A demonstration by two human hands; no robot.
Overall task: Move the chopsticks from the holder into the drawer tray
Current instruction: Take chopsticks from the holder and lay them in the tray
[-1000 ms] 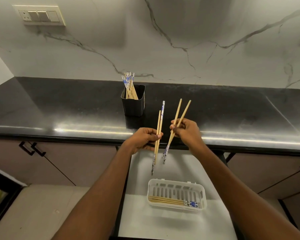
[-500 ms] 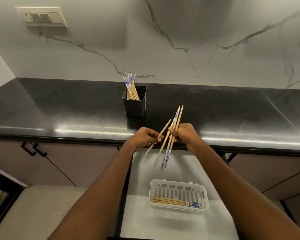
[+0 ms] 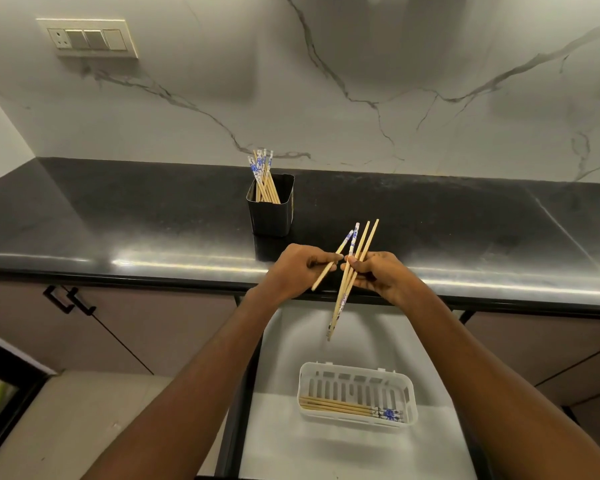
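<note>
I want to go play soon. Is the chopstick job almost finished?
Not yet. Done: some chopsticks already lie in the white tray. In hand: the left hand pinches a single chopstick, and the right hand grips a small bundle above the drawer. Left: a bunch more stands in the black holder.

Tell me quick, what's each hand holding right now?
Left hand: pinches a single chopstick.
Right hand: grips a chopstick bundle.
</note>
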